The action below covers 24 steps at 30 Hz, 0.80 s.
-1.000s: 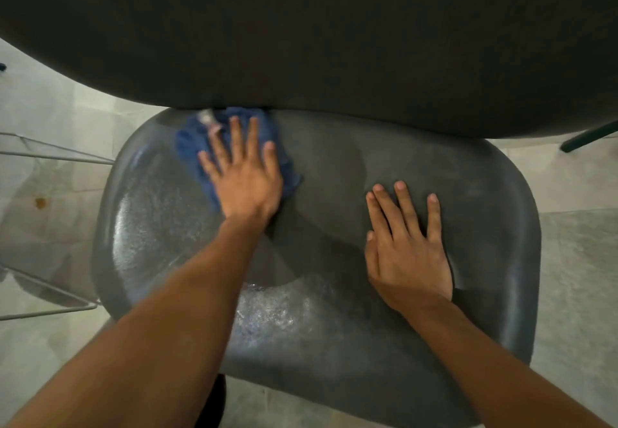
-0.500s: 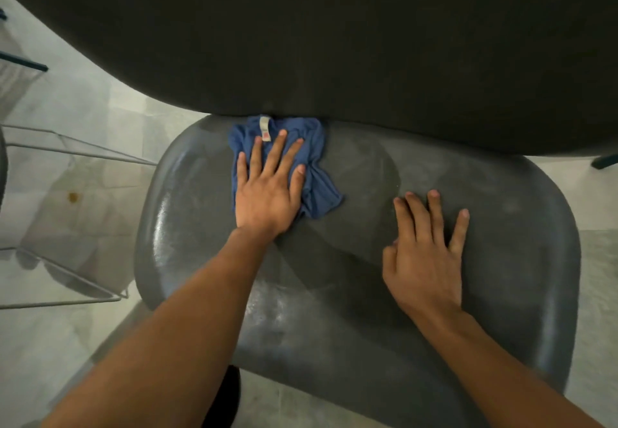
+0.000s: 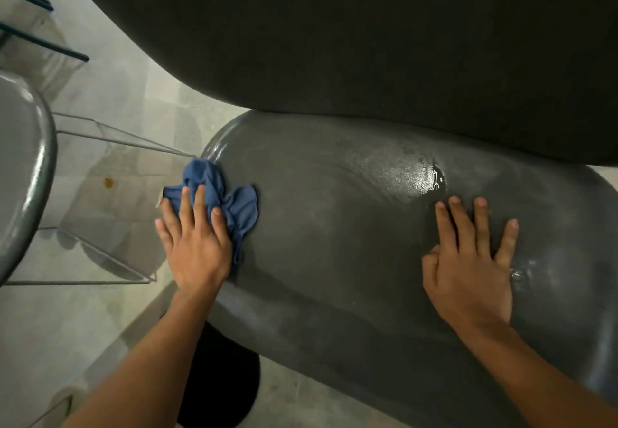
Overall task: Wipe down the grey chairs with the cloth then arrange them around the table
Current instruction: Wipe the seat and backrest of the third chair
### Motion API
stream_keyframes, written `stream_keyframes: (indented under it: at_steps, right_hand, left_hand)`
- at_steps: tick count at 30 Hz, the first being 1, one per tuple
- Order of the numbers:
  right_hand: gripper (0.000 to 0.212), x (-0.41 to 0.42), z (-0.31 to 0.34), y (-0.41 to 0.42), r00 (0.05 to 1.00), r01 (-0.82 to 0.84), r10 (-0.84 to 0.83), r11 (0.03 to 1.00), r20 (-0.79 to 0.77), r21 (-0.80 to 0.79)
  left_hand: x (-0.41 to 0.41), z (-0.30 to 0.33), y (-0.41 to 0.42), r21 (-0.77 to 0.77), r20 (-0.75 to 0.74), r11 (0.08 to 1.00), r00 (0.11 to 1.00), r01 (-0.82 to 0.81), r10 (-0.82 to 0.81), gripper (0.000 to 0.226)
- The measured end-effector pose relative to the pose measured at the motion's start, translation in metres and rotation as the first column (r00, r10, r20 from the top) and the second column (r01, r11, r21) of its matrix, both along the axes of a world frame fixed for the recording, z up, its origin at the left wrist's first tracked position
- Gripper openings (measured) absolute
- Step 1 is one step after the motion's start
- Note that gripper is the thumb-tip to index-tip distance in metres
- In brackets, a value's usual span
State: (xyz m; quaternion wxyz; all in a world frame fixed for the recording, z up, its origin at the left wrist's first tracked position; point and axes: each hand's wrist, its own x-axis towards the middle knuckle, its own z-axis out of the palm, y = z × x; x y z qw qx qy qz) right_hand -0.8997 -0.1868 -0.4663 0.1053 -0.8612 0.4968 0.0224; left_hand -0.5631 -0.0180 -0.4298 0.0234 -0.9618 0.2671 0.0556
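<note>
2 flat hands work the chair: the left hand presses the soft, limp cloth beneath its fingers at the seat's edge, while the right hand, empty, braces the stiff, slick-looking seat.

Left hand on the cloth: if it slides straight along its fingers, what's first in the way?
Likely nothing: the left hand pushes the blue cloth off the chair seat edge; only floor shows beyond.

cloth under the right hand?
No, the blue cloth lies under the left hand at the seat's left edge; the right hand rests flat on bare seat.
</note>
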Motion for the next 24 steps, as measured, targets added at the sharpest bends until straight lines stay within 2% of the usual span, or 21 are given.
stream_keyframes:
  at_steps: [2, 6, 9, 12, 15, 19, 21, 24]
  right_hand:
    - [0.067, 0.000, 0.000, 0.000, 1.000, -0.004, 0.004, 1.000, -0.005, 0.003]
    - [0.068, 0.001, -0.001, 0.001, 0.999, -0.015, 0.015, 1.000, -0.028, 0.000]
    - [0.069, 0.000, -0.003, 0.001, 0.999, -0.016, 0.016, 1.000, -0.034, -0.001]
    - [0.069, -0.001, -0.002, 0.000, 0.999, -0.033, 0.033, 0.999, -0.035, -0.006]
    - [0.067, -0.003, -0.002, 0.000, 1.000, -0.020, 0.020, 1.000, -0.017, -0.006]
    - [0.062, -0.009, 0.000, -0.004, 0.998, -0.032, 0.031, 0.999, 0.053, 0.027]
    - [0.059, -0.022, 0.005, -0.003, 0.997, -0.053, 0.051, 0.998, 0.055, 0.045]
    - [0.059, -0.052, 0.013, 0.009, 0.998, -0.062, 0.061, 0.995, 0.027, 0.073]
  left_hand:
    - [-0.007, -0.002, 0.003, 0.032, -0.011, 0.999, 1.000, 0.011, -0.011, 0.062]
    - [-0.001, -0.016, -0.048, -0.018, -0.004, 0.999, 1.000, 0.027, -0.027, 0.065]
    - [-0.027, -0.030, -0.104, -0.049, -0.048, 0.979, 0.979, 0.197, -0.200, 0.063]
    - [-0.088, -0.040, -0.139, -0.094, -0.088, 0.915, 0.912, 0.393, -0.400, 0.060]
    - [-0.154, -0.043, -0.123, -0.154, -0.151, 0.839, 0.827, 0.521, -0.541, 0.056]
    - [-0.193, -0.035, -0.025, -0.141, -0.217, 0.714, 0.683, 0.685, -0.698, 0.055]
    - [-0.178, -0.029, 0.027, -0.068, -0.215, 0.740, 0.715, 0.669, -0.666, 0.056]
    - [-0.139, -0.021, 0.050, 0.047, -0.196, 0.843, 0.832, 0.536, -0.518, 0.058]
